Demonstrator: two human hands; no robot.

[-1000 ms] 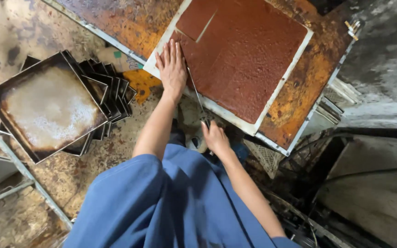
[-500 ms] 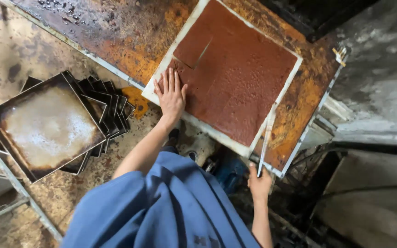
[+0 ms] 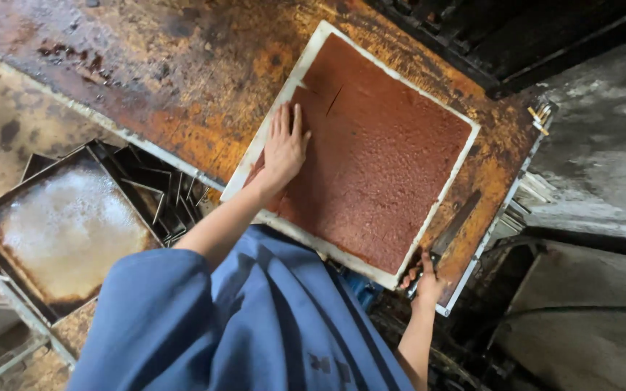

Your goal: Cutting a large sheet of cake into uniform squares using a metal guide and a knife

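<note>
On the rusty orange table we see a large square slab of reddish-brown material lying on a white board, with two short cuts near its far left corner. Our left hand lies flat on the slab's left side, fingers together and pressed down, gripping nothing. Our right hand, at the table's near right edge, is curled around the handle of a long knife whose blade lies just beside the board. Left of the table, a stack of dark metal trays sits on a frame.
</note>
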